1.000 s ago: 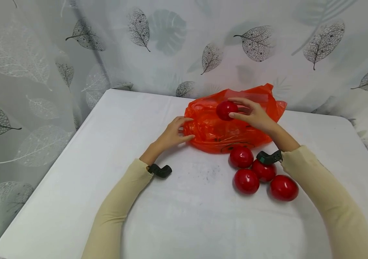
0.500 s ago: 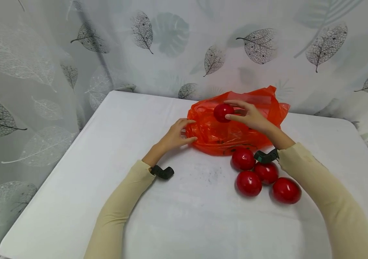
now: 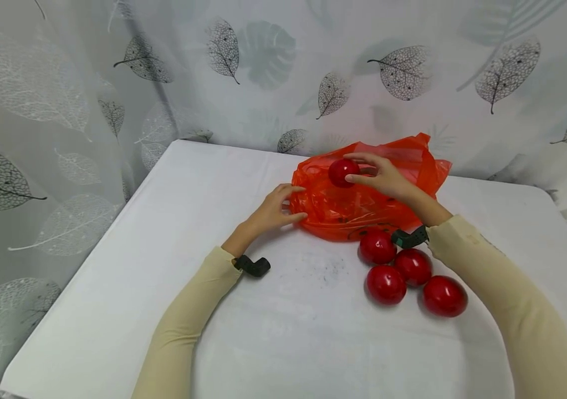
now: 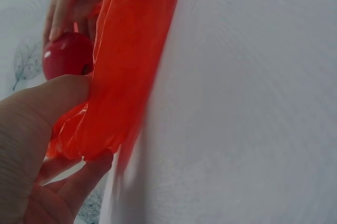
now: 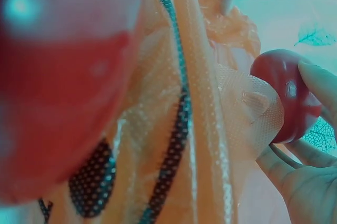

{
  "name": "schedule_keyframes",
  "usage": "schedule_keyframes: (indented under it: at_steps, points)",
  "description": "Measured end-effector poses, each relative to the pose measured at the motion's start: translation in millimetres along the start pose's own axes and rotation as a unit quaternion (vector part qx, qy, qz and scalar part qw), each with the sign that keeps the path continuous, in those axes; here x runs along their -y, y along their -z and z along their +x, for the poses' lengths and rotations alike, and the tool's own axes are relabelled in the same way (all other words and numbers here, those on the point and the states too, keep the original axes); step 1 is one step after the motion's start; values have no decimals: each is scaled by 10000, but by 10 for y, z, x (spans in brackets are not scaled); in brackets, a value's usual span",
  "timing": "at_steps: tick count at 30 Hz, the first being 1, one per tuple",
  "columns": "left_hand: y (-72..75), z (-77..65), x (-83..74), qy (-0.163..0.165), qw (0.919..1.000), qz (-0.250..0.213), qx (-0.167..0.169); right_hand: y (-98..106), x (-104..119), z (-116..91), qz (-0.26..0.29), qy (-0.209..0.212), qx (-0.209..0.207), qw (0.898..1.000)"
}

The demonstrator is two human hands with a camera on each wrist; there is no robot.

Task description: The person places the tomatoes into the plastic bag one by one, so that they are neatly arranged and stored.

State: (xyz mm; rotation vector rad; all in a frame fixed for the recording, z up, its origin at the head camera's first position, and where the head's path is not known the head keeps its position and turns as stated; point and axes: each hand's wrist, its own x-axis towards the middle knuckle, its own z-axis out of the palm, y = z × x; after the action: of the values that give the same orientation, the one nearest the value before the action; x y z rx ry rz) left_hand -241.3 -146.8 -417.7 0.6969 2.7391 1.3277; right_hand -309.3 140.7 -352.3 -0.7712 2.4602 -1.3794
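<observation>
In the head view, my right hand [image 3: 380, 177] holds a glossy red apple [image 3: 344, 173] between thumb and fingers, above the orange-red plastic bag [image 3: 335, 213]. My left hand [image 3: 273, 210] is at the bag's left end, thumb on the near side and fingers on the far side. The left wrist view has the left thumb [image 4: 66, 90] against the bag's edge [image 4: 124, 71] and fingertips at its lower end, with the held apple [image 4: 67, 58] just beyond. In the right wrist view, the held apple [image 5: 287, 95] overlaps a translucent flap of the bag.
Several more red apples [image 3: 386, 285] lie close together on the white-covered table [image 3: 313, 338], in front of the bag and beside the right forearm. A leaf-patterned curtain [image 3: 263, 100] hangs behind the table's far edge. Each wrist wears a dark strap-on camera [image 3: 255, 267].
My right hand has shifted slightly left over the bag with the apple in it. The left hand stays at the bag's end. The whole head view has drifted a little.
</observation>
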Motion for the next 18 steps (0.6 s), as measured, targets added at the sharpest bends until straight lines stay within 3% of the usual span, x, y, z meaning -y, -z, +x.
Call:
schedule_keyframes:
  at_steps: [12,18]
  points:
    - [-7,-8,29,-42,10000,-25,-16,-10,24,93,-305,117,58,9994]
    - [-9,-5,18,-149,9999,-84,22,61,83,116,-190,202,58,9996]
